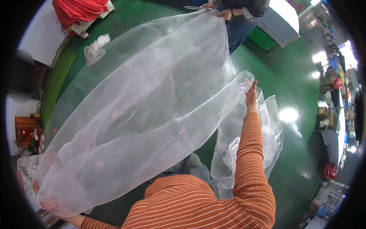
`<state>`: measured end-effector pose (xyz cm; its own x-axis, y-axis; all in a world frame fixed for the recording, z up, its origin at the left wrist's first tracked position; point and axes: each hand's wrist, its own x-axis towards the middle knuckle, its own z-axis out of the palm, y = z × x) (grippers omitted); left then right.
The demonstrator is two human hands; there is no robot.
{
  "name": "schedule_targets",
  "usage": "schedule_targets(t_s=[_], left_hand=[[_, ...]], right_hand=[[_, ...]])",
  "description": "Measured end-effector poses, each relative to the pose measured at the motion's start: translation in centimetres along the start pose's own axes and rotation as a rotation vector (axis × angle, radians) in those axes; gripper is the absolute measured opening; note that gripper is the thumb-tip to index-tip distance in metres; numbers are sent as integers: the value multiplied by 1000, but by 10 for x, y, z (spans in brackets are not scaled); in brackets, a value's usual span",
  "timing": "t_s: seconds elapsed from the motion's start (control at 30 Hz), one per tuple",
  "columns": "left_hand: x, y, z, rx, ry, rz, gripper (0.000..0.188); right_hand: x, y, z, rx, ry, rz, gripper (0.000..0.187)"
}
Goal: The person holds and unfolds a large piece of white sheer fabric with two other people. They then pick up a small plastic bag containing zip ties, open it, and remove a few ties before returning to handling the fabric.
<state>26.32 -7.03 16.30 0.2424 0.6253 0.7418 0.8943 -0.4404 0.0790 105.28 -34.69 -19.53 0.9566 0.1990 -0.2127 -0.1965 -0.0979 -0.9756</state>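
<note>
A wide sheet of sheer white fabric (pixel 160 91) is stretched across the space before me, with long folds running along it. At its right end my right hand (pixel 251 95), arm reaching forward, grips the gathered near edge. My left hand (pixel 57 207) is closed on the near left corner, its fingers partly veiled by the cloth. At the far end a co-worker's hand (pixel 225 14) holds the fabric's edge. Close to the co-worker's other hand is a thin metal tool (pixel 192 7), perhaps scissors. More sheer fabric (pixel 228 160) hangs in loose folds beside my right arm.
A crumpled clear plastic bag (pixel 96 49) lies on the green floor (pixel 293 84) at far left. Red cloth (pixel 78 9) covers a stand behind it. A white-topped green box (pixel 278 23) stands beside the co-worker. Cluttered shelves (pixel 335 84) line the right side.
</note>
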Motion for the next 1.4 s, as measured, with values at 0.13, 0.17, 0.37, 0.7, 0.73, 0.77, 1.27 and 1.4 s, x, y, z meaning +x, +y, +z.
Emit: schedule_targets(t_s=[0.13,0.17,0.37,0.7,0.73,0.77,1.27,1.4], left_hand=[[15,1,16,-476,150,-594,22],[24,10,28,-658,231,-798,22],[-51,-165,85,-882,-301,-1390,42],[-87,285,128,-332,-480,-197,29],[-93,317,124,-412,-493,-192,27],[-99,344,115,-485,-506,-183,25],[-168,590,84,-711,-381,36,73],[-114,610,115,-740,-337,68,43]], right_hand=[[-7,3,17,-451,-46,-165,68],[-4,5,14,-554,-53,-202,68],[-1,-144,-55,-1064,-412,-558,36],[-55,-325,-15,-452,-1074,-332,34],[-52,-341,-15,-475,-1222,-294,22],[-50,-352,-13,-512,-1321,-178,21],[-79,-353,-11,-396,-1331,188,27],[-127,-362,-4,-122,-1450,-38,34]])
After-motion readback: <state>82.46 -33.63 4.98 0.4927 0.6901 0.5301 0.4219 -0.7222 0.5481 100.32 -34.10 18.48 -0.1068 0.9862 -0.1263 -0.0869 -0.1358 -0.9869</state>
